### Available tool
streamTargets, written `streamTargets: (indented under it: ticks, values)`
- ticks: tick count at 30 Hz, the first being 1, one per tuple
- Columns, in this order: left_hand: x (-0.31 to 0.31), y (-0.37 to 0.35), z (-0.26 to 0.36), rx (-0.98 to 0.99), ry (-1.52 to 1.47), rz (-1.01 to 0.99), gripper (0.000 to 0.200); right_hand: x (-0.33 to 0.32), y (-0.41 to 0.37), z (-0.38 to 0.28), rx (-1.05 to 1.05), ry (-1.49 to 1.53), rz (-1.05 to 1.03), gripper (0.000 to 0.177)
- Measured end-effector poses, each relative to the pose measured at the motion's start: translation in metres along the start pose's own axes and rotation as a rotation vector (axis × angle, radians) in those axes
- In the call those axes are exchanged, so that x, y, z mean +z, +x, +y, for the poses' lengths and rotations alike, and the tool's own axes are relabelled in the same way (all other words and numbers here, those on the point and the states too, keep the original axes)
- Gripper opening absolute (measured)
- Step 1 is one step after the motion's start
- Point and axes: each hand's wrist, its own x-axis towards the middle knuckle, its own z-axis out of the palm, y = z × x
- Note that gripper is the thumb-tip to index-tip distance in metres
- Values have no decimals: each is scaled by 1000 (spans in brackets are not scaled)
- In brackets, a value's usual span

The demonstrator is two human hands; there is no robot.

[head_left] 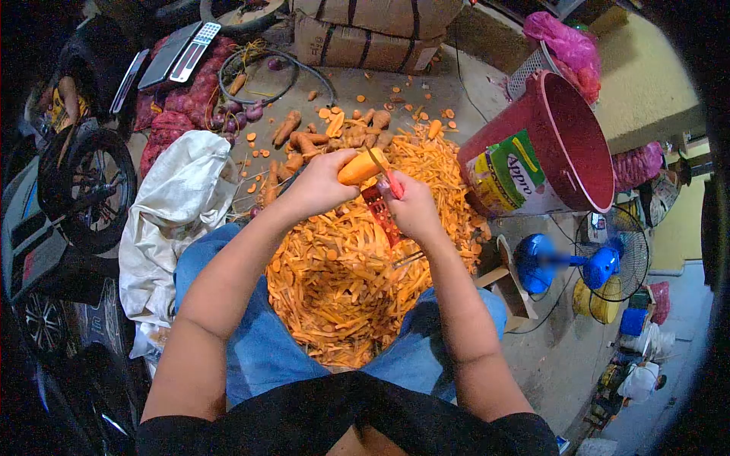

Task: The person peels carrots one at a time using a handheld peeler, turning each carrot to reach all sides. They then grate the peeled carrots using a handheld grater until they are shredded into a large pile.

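The pile of carrot strips is the landmark, spread between the person's knees. The red bucket stands right of the pile's far portion, tilted, its mouth turned away from the pile. The left hand and the right hand are both above the far half of the pile, the left further left. The left fingers grip the near-left end of the peeled carrot, which is over the pile's far part. The carrot's long axis runs crosswise over the pile, its free end pointing right and slightly away. The right fingers are closed around the handle of the red-handled cutting tool. The critical relation is at that free end: the blade slants across the carrot's axis there, nearer the right hand. Whether the edge touches the carrot cannot be determined.
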Motion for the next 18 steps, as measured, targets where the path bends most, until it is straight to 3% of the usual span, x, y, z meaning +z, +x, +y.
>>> streamTargets:
  ticks: [3,5,9,12,14,15,18]
  values:
    - [-1,-1,3,95,-1,45,28,1,0,1,-66,-58,-2,18]
    - [-4,-2,7,247,167,73,29,4,-1,5,-182,-100,63,17]
    - [-3,-3,6,287,146,27,30,7,-4,2,-206,-25,124,15]
    - [-1,-8,19,213,96,9,28,15,0,20,-170,-92,269,11]
    - [2,-21,42,474,-35,-151,25,40,23,103,329,233,53,18]
    - [3,-23,41,479,-28,-166,25,66,36,179,408,265,71,24]
    - [6,-21,27,359,74,-115,22,51,31,148,491,111,-21,28]
